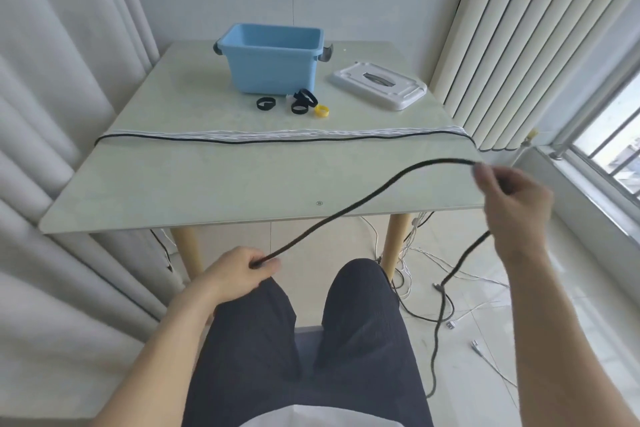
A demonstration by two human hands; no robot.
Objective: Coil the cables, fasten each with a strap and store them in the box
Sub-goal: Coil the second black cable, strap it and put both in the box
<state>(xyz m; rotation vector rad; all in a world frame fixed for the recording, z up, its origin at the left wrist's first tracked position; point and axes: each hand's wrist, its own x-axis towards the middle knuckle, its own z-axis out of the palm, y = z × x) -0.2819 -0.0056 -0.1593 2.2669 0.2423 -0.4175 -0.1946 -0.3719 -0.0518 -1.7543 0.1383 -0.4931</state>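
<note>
A black cable [346,210] stretches in the air between my hands. My left hand [239,272] pinches one end of it low in front of the table edge. My right hand [512,201] grips it higher at the right; from there the cable hangs down to the floor. Several white cables and another black cable [277,139] lie straight across the table. Black straps [301,101] and a yellow strap [321,111] sit in front of the open blue box [273,69].
The box's white lid [379,85] lies at the back right of the table [173,184]. More cable ends tangle on the tiled floor [450,288] by the right table leg. Curtains hang left and right, a window at far right. My knees are below.
</note>
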